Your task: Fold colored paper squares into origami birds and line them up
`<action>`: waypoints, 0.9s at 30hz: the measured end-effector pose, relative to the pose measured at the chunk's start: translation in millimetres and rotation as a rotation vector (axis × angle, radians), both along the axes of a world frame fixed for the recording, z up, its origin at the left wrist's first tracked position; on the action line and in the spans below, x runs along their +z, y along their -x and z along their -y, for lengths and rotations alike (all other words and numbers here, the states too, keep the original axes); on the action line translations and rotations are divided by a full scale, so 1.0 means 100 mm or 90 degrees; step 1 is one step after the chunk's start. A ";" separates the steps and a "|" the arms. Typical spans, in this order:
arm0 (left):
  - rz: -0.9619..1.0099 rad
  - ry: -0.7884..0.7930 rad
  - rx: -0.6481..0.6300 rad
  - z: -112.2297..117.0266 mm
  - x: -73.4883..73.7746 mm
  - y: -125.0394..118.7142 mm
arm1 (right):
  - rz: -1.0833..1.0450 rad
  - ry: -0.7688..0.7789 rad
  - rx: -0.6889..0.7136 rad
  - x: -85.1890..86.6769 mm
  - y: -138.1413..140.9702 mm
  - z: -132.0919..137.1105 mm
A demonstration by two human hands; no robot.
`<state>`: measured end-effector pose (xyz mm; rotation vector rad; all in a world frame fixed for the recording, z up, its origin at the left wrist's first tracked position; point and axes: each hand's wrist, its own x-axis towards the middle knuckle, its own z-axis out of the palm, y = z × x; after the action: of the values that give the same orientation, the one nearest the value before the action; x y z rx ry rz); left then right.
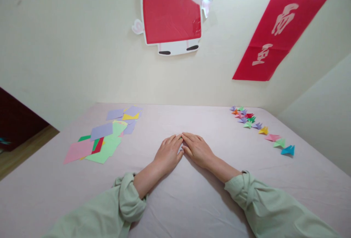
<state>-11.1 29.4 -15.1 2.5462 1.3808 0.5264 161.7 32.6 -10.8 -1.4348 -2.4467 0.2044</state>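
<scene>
My left hand [170, 151] and my right hand [197, 148] meet fingertip to fingertip at the middle of the bed-like surface, palms down. The fingers of each hand lie close together, pressing downward, and both thumbs point inward, nearly touching. A tiny green speck shows between the fingertips, and a pale bluish sliver [181, 146] appears in the gap above the thumbs. Whatever lies under the fingers is mostly covered, so I cannot make out what it is. Rolled-up pale green sleeves cover both forearms.
Overlapping coloured paper sheets [102, 132] lie to the left on the pale cloth-covered surface [175, 201]. At right, a line of small folded paper shapes [263, 131] runs toward the back wall. A red banner [274, 29] and a red-and-white cut-out [172, 11] hang there.
</scene>
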 end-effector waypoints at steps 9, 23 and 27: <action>-0.040 -0.026 -0.023 0.03 0.02 0.21 | 0.050 -0.006 -0.023 -0.04 -0.04 0.01; 0.112 -0.022 0.033 -0.09 -0.02 0.16 | 0.003 -0.008 -0.010 -0.04 -0.09 -0.01; 0.149 0.001 0.011 -0.19 -0.01 0.13 | -0.039 0.005 0.033 -0.04 -0.12 -0.03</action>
<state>-24.2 48.7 -16.1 2.3817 1.3197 0.7959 174.2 35.3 -14.4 -1.3487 -2.4385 0.2657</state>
